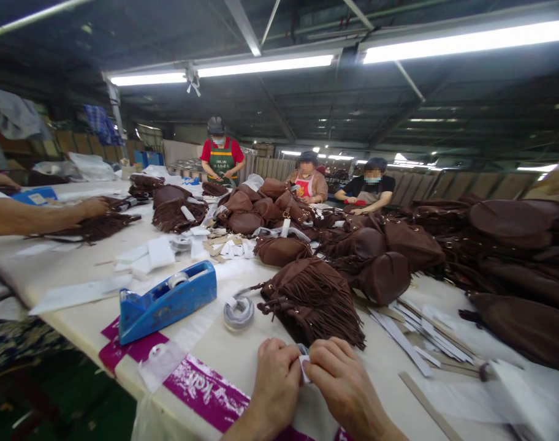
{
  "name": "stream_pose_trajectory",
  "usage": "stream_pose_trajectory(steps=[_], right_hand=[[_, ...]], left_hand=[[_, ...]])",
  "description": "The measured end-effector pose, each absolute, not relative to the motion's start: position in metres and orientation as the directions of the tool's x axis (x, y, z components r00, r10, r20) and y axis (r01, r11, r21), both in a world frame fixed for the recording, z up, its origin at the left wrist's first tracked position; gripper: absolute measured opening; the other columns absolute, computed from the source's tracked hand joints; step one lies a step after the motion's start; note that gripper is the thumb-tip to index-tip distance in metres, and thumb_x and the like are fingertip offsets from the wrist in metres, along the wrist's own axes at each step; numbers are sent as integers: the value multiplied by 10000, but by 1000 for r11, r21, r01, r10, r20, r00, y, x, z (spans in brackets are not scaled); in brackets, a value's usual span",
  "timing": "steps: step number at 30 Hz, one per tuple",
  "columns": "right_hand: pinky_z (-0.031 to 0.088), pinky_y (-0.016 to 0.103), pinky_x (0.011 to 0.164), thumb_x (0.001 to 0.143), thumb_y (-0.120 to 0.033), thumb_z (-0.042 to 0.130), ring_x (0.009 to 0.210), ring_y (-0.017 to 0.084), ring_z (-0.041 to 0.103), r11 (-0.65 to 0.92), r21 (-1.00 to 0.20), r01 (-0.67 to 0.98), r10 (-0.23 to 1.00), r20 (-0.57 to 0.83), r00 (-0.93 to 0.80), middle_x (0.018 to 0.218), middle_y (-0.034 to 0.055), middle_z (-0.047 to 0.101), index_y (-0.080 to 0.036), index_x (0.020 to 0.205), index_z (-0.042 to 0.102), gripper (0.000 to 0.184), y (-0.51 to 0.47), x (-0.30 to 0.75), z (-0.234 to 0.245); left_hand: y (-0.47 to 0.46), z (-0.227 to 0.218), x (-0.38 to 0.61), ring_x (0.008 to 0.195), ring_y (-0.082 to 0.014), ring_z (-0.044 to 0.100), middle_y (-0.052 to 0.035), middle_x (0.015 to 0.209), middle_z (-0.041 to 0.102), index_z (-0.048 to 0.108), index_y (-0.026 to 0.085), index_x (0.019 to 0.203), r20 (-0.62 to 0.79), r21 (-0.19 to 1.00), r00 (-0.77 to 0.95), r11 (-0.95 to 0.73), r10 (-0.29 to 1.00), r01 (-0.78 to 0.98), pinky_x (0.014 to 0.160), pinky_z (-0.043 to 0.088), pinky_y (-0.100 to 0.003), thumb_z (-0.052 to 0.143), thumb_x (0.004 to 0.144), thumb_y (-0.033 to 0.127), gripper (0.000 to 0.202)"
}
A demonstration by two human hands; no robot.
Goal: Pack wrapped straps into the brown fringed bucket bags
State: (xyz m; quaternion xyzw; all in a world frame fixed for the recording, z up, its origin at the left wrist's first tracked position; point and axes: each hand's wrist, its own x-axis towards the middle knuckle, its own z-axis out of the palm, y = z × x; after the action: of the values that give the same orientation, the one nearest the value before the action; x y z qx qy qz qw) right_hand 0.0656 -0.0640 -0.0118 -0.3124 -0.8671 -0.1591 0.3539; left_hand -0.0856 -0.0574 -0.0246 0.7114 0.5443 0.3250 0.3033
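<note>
My left hand (276, 381) and my right hand (341, 383) are together near the front edge of the table. Fingers of both pinch a small white piece (304, 369), perhaps paper or foam, wrapped against something greyish that is mostly hidden. Just beyond them lies a dark brown fringed bag (314, 300) with cords and metal eyelets. A coiled grey strap (239, 313) with a white wrap sits left of the bag. Farther left stands a blue tape dispenser (169, 301) holding a roll of clear tape.
Brown bags (265, 211) are heaped across the middle and right. White foam pads (157, 252) and paper strips (422, 337) are scattered about. A purple printed strip (206, 392) runs along the front edge. A co-worker's arm (45, 214) reaches in from the left; several people work beyond.
</note>
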Motion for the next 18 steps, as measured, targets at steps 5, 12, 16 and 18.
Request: stream_pose_trajectory(steps=[5, 12, 16, 18], right_hand=[[449, 374, 828, 972, -163, 412, 898, 207, 577, 772, 82, 630, 411, 692, -594, 849, 63, 643, -185, 999, 642, 233, -65, 79, -23], [502, 406, 894, 976, -392, 412, 1007, 248, 563, 816, 69, 574, 417, 616, -668, 987, 126, 648, -115, 1148, 595, 374, -70, 94, -5], [501, 315, 795, 958, -302, 466, 876, 187, 593, 752, 172, 636, 388, 665, -639, 855, 62, 664, -144, 979, 634, 232, -67, 97, -7], [480, 301, 774, 940, -335, 500, 842, 163, 597, 703, 191, 685, 432, 650, -625, 827, 17, 662, -192, 894, 623, 194, -63, 102, -13]], left_hand=[[-47, -34, -85, 778, -194, 519, -17, 610, 556, 549, 178, 540, 45, 926, 279, -145, 959, 349, 818, 365, -317, 464, 806, 392, 351], [-35, -35, -85, 627, -139, 432, 12, 585, 489, 525, 157, 607, -77, 997, 430, 70, 899, 32, 632, 344, -260, 607, 630, 619, 470], [-24, -36, -84, 631, -142, 424, 4, 606, 494, 539, 153, 609, -89, 996, 539, 71, 838, 55, 625, 350, -255, 641, 583, 754, 609], [-13, -38, -80, 645, -153, 441, -2, 606, 509, 570, 152, 611, -81, 996, 569, 54, 818, 64, 644, 368, -260, 645, 551, 795, 650]])
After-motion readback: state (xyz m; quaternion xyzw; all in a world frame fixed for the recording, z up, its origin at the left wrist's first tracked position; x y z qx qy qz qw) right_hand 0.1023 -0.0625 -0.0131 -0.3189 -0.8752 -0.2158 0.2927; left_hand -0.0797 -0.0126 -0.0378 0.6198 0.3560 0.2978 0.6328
